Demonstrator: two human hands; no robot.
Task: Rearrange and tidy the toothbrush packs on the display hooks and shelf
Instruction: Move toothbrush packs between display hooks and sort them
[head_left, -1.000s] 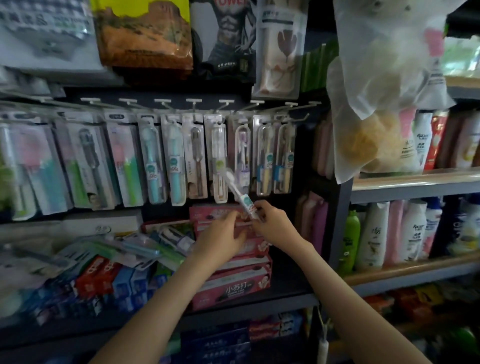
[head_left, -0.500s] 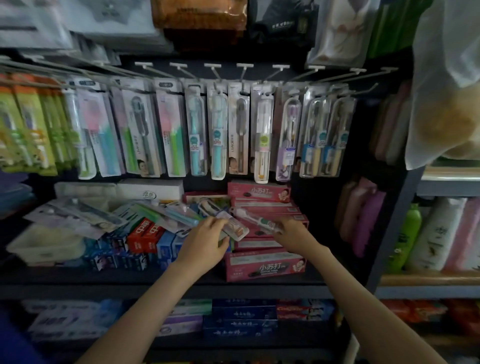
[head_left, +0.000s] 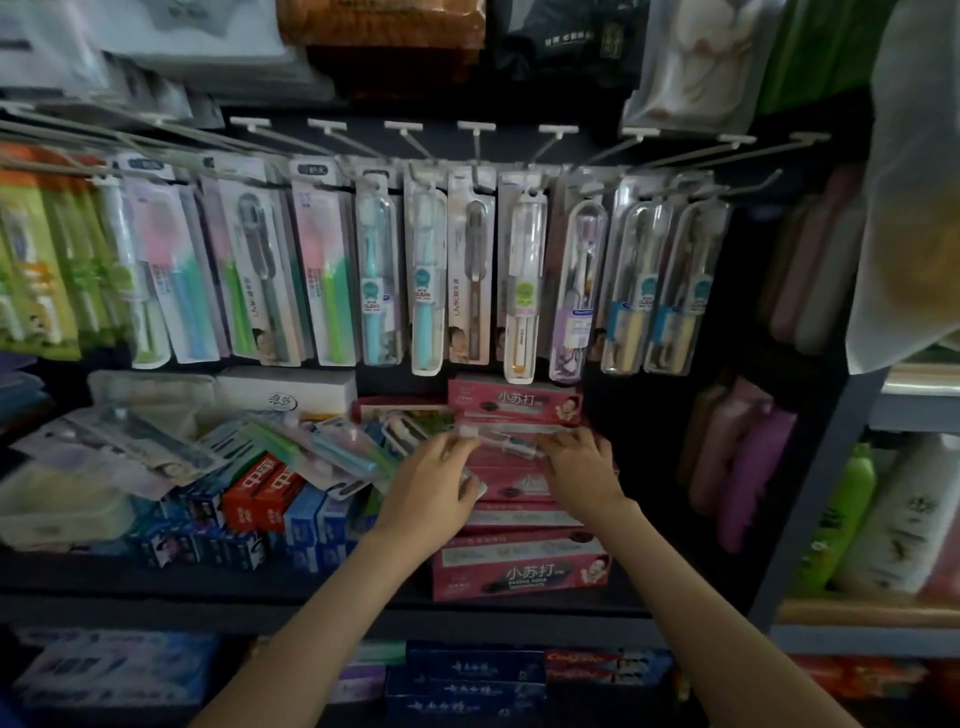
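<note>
Pinching each end of a clear toothbrush pack (head_left: 501, 441), our fingers do the work here: the left hand (head_left: 434, 486) grips the end nearest the brush head with thumb and fingertips, and the right hand (head_left: 582, 470) closes on the handle end. We hold the pack flat, lying crosswise just above the pink toothpaste boxes (head_left: 519, 566) stacked on the shelf (head_left: 156, 582). Whether it touches the top box we cannot tell, as the picture is soft there.

As we judge it, the risk lies to our left. A loose heap of packs (head_left: 311, 447) leans over the blue and red toothpaste cartons (head_left: 260, 499), overlapping at odd angles and close beside the left knuckles. A careless sweep of that wrist could send the slick plastic sliding off the cartons. The pack in our grip is thin and smooth too, so a light pinch could let it twist free.

Above, the display hooks (head_left: 475, 150) carry a full row of hanging packs (head_left: 522, 280), each blister upright with one or two brushes inside; the hooks furthest right look crowded. On the shelf at far left a pale open tray (head_left: 62, 514) sits under more packs, its contents unclear.
</note>
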